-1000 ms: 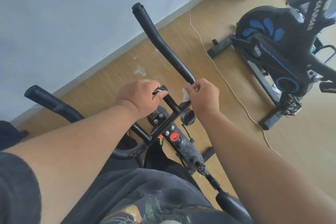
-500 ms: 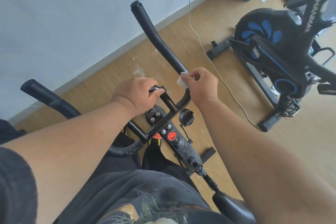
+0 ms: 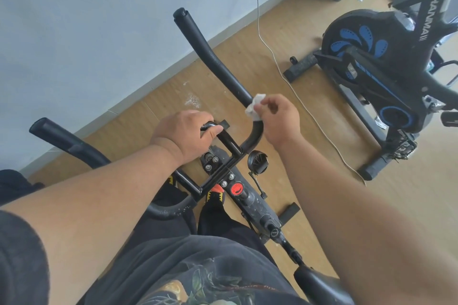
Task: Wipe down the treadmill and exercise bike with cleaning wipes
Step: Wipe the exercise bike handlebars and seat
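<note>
The exercise bike's black handlebar spreads under both hands, one padded arm reaching toward the wall at the left and the other rising up the middle of the view. The left hand sits between those two arms, its fingers curled over a short black crossbar at the centre of the frame and its thumb laid along the bar's near side. Just to its right, the right hand pinches a crumpled white cleaning wipe between thumb and fingertips and holds it against the handlebar where the padded grip meets the bare bent tube. The wipe lies on the hand's left side, touching the bar.

Below the hands, a red round sticker sits on the bike's stem, its print too small to read. A second exercise bike, black with blue petal shapes on its flywheel cover, stands well apart on the wooden floor at the right; white letters down its frame read "HANMA" followed by three bars. A white cable runs from a wall socket across the floor between the two bikes.

Both forearms stretch forward from the bottom corners, the left wrist bent downward over the crossbar, the right wrist held nearly straight with the knuckles turned up.
</note>
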